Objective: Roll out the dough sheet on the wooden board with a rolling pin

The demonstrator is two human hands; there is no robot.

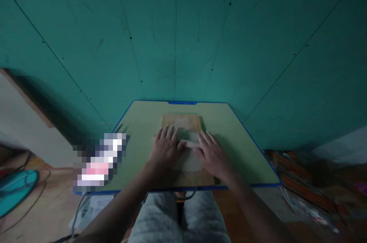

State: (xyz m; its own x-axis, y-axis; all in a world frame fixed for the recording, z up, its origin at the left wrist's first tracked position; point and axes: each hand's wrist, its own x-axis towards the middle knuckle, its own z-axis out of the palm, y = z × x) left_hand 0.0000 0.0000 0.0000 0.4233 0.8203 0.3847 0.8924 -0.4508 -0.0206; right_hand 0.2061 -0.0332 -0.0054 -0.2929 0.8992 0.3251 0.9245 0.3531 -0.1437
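Observation:
A wooden board (pixel 180 178) lies on a small pale-green table, with a thin, whitish sheet (pixel 186 162) spread over its middle. Across the board runs a short, pale, rod-like roll (pixel 191 144); I cannot tell whether it is dough or a rolling pin. My left hand (pixel 166 145) rests palm down at the roll's left end, fingers stretched forward and thumb touching it. At its right end lies my right hand (pixel 212 153), also palm down, fingers extended over it. Both hands cover the roll's ends.
The table (pixel 246 166) has a blue rim and stands against a green wall (pixel 177 36). At its left edge is a blurred-out upright device (pixel 99 162), with a cable hanging below. Orange-brown items and plastic (pixel 304 185) lie on the floor at right.

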